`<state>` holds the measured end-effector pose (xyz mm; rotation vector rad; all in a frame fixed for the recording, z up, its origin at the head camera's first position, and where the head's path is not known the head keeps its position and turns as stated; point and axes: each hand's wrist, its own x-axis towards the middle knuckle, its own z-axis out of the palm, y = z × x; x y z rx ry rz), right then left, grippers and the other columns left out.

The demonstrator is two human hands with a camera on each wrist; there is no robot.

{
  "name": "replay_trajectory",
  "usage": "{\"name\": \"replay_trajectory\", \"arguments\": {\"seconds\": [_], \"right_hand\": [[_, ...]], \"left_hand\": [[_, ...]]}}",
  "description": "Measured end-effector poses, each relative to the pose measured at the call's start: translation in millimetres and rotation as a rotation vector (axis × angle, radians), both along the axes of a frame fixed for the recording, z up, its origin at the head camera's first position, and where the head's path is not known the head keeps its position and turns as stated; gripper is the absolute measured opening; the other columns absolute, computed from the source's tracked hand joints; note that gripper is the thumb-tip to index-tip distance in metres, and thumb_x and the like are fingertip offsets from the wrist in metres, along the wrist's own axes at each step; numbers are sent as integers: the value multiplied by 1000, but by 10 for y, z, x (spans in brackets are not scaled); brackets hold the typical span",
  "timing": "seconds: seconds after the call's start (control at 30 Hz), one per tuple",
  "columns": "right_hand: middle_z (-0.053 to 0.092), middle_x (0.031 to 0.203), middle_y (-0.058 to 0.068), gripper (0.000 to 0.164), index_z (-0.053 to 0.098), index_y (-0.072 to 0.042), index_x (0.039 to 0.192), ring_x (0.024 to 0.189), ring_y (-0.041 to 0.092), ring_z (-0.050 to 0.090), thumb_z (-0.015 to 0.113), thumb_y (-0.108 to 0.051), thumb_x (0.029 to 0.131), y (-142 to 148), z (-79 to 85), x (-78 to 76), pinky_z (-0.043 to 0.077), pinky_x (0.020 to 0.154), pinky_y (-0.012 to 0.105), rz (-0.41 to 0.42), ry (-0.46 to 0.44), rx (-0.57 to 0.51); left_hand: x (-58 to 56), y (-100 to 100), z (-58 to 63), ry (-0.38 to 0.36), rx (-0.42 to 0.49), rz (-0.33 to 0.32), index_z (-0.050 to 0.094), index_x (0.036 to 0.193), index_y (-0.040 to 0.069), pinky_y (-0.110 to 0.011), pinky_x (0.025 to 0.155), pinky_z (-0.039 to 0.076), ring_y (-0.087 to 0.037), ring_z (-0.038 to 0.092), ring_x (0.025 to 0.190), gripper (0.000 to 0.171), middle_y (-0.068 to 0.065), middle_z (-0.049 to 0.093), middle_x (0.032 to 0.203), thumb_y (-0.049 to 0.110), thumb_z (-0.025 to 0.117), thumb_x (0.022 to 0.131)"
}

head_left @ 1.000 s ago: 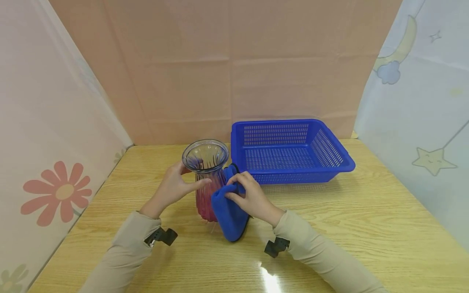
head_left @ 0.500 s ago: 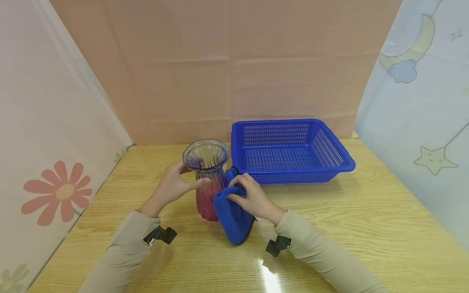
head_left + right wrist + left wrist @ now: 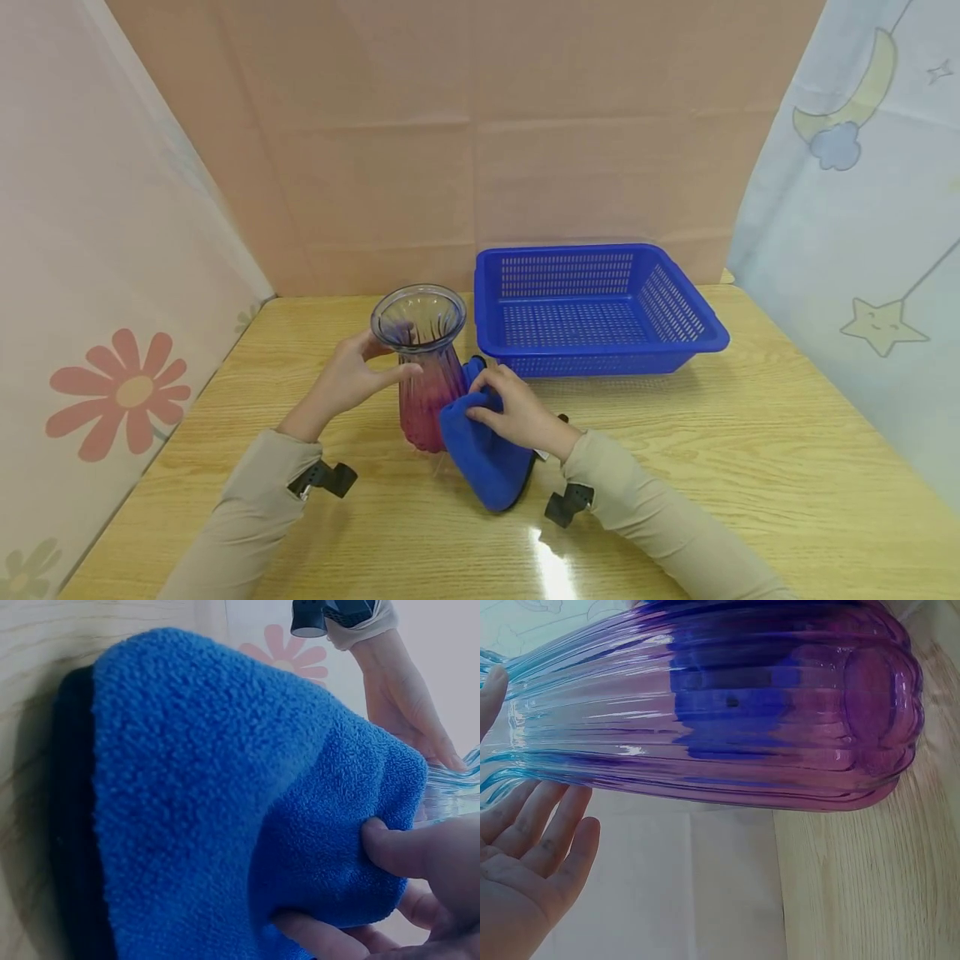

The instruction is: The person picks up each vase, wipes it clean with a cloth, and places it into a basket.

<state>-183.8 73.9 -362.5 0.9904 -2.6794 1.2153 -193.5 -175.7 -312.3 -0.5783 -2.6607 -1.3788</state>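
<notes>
Vase (image 3: 430,408), one, shows its full rim in the head view alone; left hand (image 3: 351,382), thumb spread wide from fingers, holds it; right hand (image 3: 521,414) closely pinches one blue cloth (image 3: 483,467); one basket (image 3: 600,349), two o'clock from it.

Head view bright, even — white glare on near tabletop (image 3: 553,571); wrist views dimmer, cooler.

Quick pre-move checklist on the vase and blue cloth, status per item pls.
1. Vase upright: ok.
2. Left hand at the vase's neck, thumb and fingers on opposite sides: ok.
3. Right hand pinching the blue cloth: ok.
4. Blue cloth clear of the vase: cannot tell, they overlap in the head view.
5. Basket apart from the vase: ok, behind and to the right.
</notes>
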Motion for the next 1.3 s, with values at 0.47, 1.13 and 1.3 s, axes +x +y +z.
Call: {"name": "replay_trajectory", "arguments": {"seconds": [0.47,1.13,1.3], "right_hand": [[55,92,7,14,58,-9,91,86,16,52,70,-9,83,-60,49,29,48,75,29,-54,107,-82],[55,97,11,12,61,-5,93,94,22,59,68,-3,83,-175,269,40,57,75,20,-80,74,-295],[56,99,11,11,62,-5,94,95,22,58,67,-5,84,-195,354,48,58,75,23,-84,83,-337]], "left_hand": [[-26,-32,-23,-9,-15,-23,52,130,10,-49,100,46,-33,56,119,56,-14,62,124,25,73,81],[-15,-32,-19,-3,-21,-45,49,133,7,-52,100,45,-35,56,119,58,-17,61,124,23,72,82],[-5,-29,-6,-2,-25,-42,49,132,6,-52,100,45,-36,56,117,58,-18,61,123,22,72,82]]}}
